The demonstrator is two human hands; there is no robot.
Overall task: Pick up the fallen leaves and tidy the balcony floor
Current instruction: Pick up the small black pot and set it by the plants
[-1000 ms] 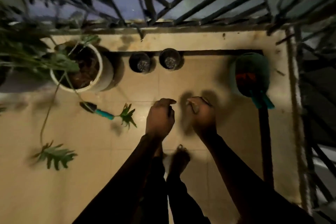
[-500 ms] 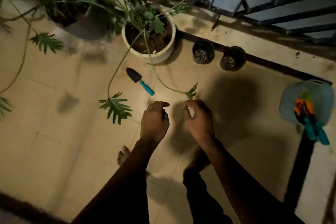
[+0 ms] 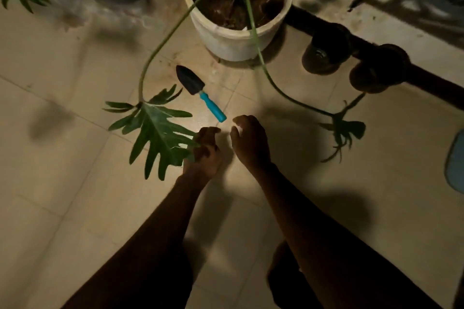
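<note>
Left hand (image 3: 204, 152) curled at the leaf (image 3: 155, 133) edge; right hand (image 3: 249, 142) loosely curled.

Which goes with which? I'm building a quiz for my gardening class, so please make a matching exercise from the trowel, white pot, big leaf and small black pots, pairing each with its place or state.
Things:
1. trowel
2. white pot
3. big leaf
4. black pots

Places or states:
A. holds soil and stems
B. lobe tips meet the left hand
C. stand along the dark strip at the right
D. lies flat on the tiles, blue handle end near the right hand

Pairs: 1-D, 2-A, 3-B, 4-C.
</note>
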